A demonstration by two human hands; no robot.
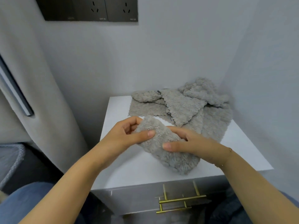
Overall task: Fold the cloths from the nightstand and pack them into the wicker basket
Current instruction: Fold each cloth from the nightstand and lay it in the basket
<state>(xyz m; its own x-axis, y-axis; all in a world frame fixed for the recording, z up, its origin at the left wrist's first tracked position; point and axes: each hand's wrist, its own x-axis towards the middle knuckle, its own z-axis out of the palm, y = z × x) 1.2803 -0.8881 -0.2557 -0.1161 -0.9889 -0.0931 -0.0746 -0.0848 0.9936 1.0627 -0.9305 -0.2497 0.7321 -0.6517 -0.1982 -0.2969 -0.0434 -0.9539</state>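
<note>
A fluffy grey cloth [163,147] is bunched between both hands just above the white nightstand top [129,165]. My left hand [127,135] pinches its upper left end, thumb on top. My right hand [192,144] grips its right side, thumb pressed on the fleece, and the cloth's lower end rests on the top. Behind them a heap of several more grey cloths [186,104] lies rumpled at the back right of the nightstand. At the far left edge, the woven rim of a grey basket [11,160] shows low down; whether it is the wicker basket I cannot tell.
The nightstand stands in a corner, with grey walls close behind and to the right. Its grey drawers carry brass bar handles [181,199] at the front. A padded grey panel [48,94] rises to the left. Black wall sockets [90,8] sit high above. My jeans-clad knees are below.
</note>
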